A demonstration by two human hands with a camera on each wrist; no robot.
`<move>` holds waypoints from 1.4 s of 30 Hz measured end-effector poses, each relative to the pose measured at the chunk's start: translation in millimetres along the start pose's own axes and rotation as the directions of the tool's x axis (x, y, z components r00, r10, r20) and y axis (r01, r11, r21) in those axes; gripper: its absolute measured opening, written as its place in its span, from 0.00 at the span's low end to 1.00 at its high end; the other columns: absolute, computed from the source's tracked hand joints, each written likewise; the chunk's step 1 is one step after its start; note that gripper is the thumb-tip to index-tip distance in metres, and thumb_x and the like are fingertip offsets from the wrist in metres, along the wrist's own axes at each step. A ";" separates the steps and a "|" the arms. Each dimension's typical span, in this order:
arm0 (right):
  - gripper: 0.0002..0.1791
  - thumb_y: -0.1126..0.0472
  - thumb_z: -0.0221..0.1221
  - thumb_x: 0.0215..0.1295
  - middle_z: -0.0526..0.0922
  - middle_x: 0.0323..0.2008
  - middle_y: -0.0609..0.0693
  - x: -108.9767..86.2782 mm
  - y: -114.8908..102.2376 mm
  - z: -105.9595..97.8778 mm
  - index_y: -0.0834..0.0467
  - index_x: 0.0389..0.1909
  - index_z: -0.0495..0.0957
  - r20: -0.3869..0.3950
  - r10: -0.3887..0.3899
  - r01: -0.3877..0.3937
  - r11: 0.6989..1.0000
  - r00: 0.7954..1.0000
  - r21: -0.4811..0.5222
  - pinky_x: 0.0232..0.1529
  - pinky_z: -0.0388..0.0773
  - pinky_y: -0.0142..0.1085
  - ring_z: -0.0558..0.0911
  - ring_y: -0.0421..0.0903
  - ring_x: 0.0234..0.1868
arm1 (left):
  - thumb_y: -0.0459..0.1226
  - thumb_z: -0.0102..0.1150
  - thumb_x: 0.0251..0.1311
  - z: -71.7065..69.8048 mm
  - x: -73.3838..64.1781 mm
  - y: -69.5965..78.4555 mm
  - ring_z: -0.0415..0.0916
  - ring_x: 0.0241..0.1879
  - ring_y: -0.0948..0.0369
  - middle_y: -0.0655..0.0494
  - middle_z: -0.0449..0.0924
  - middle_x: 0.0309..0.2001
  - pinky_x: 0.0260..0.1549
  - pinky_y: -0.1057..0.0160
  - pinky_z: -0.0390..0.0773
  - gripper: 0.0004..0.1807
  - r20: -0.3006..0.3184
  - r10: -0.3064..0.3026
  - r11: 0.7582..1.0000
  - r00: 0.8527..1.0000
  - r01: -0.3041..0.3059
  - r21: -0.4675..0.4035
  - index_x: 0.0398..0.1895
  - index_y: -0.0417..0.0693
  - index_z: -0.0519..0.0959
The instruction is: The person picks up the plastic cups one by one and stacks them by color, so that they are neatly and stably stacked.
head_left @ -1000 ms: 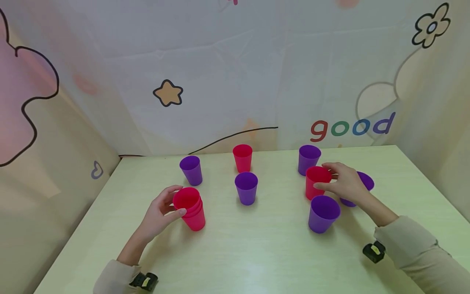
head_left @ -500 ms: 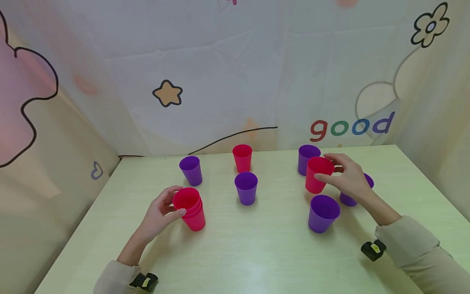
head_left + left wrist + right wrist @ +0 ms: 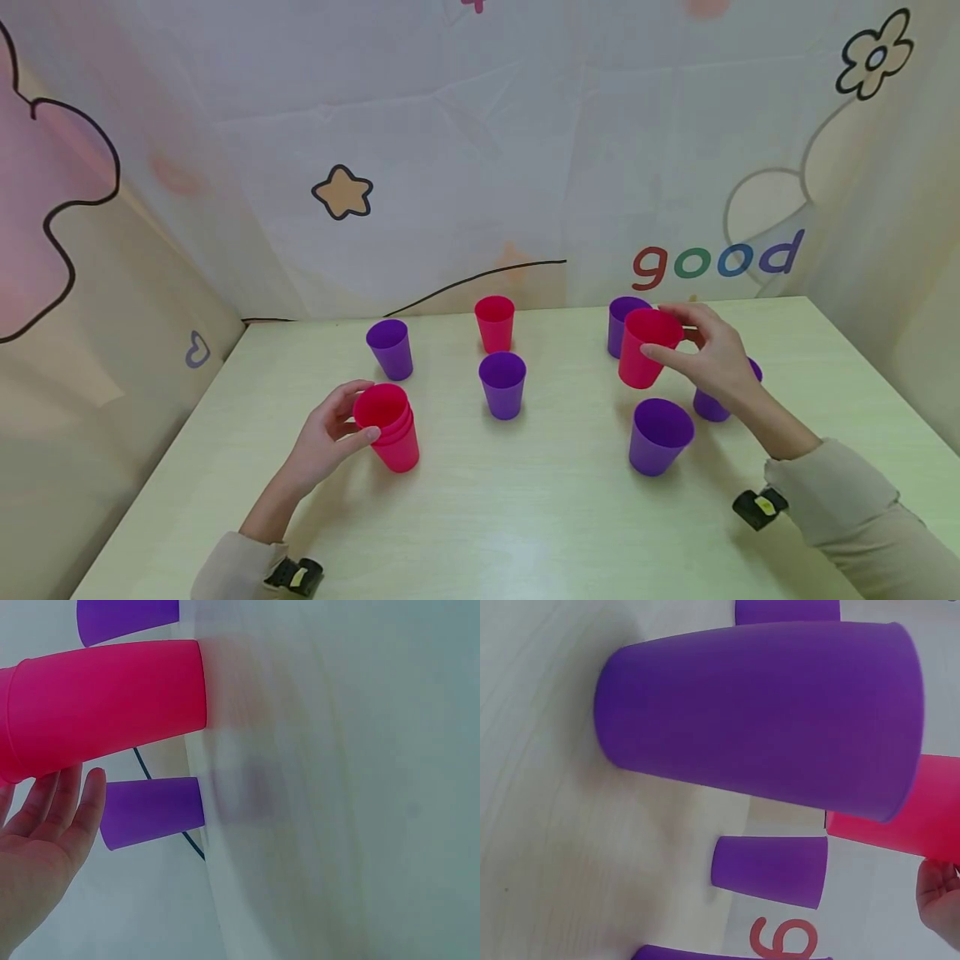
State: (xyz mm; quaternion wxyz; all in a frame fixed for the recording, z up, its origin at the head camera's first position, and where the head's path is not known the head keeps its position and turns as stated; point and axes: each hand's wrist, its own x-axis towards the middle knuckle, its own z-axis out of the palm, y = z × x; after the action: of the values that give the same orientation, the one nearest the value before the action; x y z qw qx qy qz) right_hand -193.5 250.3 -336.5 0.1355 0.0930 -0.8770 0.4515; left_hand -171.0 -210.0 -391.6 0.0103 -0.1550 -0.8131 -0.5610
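Observation:
My left hand [image 3: 326, 442] grips a stack of nested red cups [image 3: 397, 447] standing at the table's left; its thumb lies along the near side of the rim. In the left wrist view its fingers [image 3: 82, 806] show at the underside of the red stack [image 3: 112, 705]. My right hand [image 3: 708, 350] holds a single red cup [image 3: 639, 358] by its upper part, raised over the table and tilted slightly. Around that cup stand a purple cup [image 3: 660, 442] in front, another purple cup [image 3: 619, 327] partly hidden behind, and a third purple cup [image 3: 711, 406] partly covered by my wrist.
Between the hands stand a purple cup [image 3: 502, 387] and, behind it, a red cup [image 3: 495, 325]. A purple cup [image 3: 392, 350] stands beyond the left stack. A printed curtain [image 3: 450, 192] rises at the table's back edge. The pale table [image 3: 480, 517] extends toward me.
My right hand has lifted the red cup off the table, up from between the purple cups, now shifted slightly left. The left hand and its stack have stayed put.

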 end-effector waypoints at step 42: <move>0.33 0.60 0.67 0.48 0.71 0.51 0.56 9.7 -64.8 41.6 0.62 0.57 0.67 0.098 -0.142 0.131 0.985 0.985 0.109 0.41 0.76 0.39 0.73 0.51 0.47 | 0.31 0.62 0.53 -1.2 0.2 1.0 0.70 0.48 0.54 0.41 0.71 0.51 0.42 0.65 0.75 0.31 0.021 -0.007 0.999 1.000 0.008 -0.042 0.60 0.41 0.63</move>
State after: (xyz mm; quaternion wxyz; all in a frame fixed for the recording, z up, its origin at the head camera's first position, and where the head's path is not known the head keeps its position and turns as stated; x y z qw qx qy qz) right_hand -190.6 178.6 -306.8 0.1149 0.1835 -0.8502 0.4799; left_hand -171.1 -210.7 -390.2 -0.0036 -0.1583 -0.8016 -0.5765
